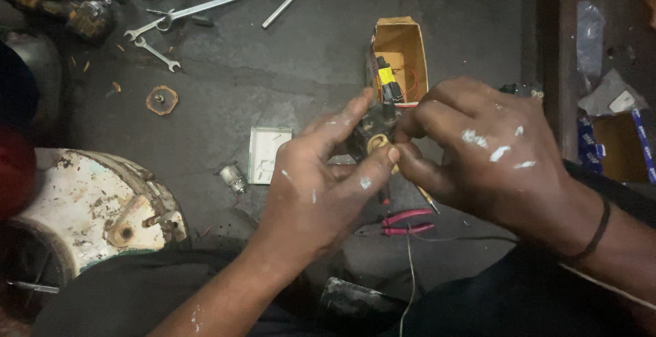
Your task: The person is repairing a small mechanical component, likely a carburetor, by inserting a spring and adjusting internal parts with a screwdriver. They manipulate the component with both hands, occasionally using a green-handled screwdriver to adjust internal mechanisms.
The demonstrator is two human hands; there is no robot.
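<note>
A dark concrete floor [287,70] fills most of the frame, and at lower left sits a worn white metal housing [96,204], rust-patched, with its open face tilted toward the viewer. Both hands meet at centre: the left hand [321,186] cradles a small black part with a tan ring [376,137] from below, its fingers closed round it to steady it, while the right hand [478,149] pinches the same part from the side; what its fingers grip exactly is hidden, possibly a thin tool. Just behind, at upper centre, an open tan cardboard box [402,48] lies within reach, holding a yellow-and-black connector [388,81]. Spanners [198,9] lie scattered at upper left. A small white square lid [268,154] lies left of the hands, and pink-handled pliers [404,222] below them.
</note>
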